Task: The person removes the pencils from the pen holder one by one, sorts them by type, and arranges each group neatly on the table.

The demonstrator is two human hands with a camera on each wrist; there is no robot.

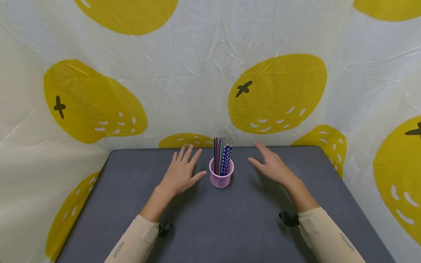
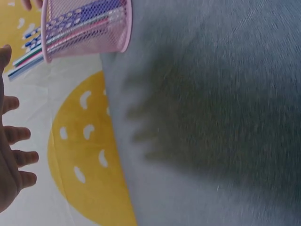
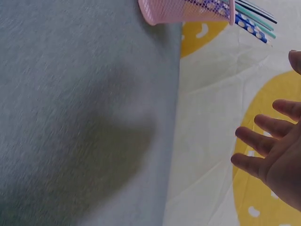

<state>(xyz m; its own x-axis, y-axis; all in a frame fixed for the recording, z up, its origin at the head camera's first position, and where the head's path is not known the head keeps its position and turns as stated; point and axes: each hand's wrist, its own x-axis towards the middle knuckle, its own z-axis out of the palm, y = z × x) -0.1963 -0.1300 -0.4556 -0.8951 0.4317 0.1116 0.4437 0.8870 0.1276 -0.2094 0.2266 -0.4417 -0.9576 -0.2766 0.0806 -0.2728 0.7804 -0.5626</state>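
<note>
A pink mesh pencil cup [image 1: 220, 180] stands upright near the back of the dark grey table. Several pencils [image 1: 225, 160] lean in it, some blue with white dots, others plain dark, red and teal. My left hand [image 1: 181, 174] is spread just left of the cup, its thumb tip close to the rim. To the cup's right, a wider gap away, is my right hand [image 1: 273, 167] with its fingers extended. Both hands hold nothing. In the left wrist view the cup [image 2: 89, 28] shows beyond the left fingers [image 2: 18, 134]; the right wrist view shows the right fingers [image 3: 256, 141] spread apart.
The grey table [image 1: 210, 226] ends at a back edge just behind the cup. Behind it hangs a white sheet [image 1: 190, 98] printed with large yellow fruit shapes, which also comes down along both sides. A dark wrist strap piece [image 1: 288, 219] sits at the right cuff.
</note>
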